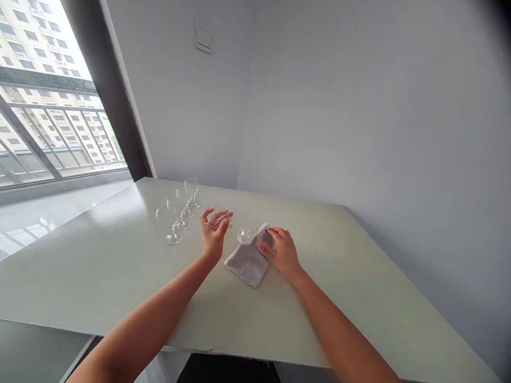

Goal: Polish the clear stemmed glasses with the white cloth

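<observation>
My left hand (214, 232) is curled around a clear glass (228, 217); only a thin curved edge shows past the fingers, so its full shape is hard to make out. To the right, my right hand (282, 249) pinches the upper part of a pale grey cloth (248, 261) between thumb and fingers. The cloth hangs down to the tabletop, its lower corner toward me. Between the hands, just behind the cloth, is a small clear glass piece (243, 234), partly covered by it; whether it joins the held glass I cannot tell.
Several stemmed wine glasses (174, 238) stand upright in a slanting row left of my left hand. The pale table (339, 298) meets grey walls (319, 117) behind and at right. A window (48, 106) is at far left, a switch (204, 38) on the wall.
</observation>
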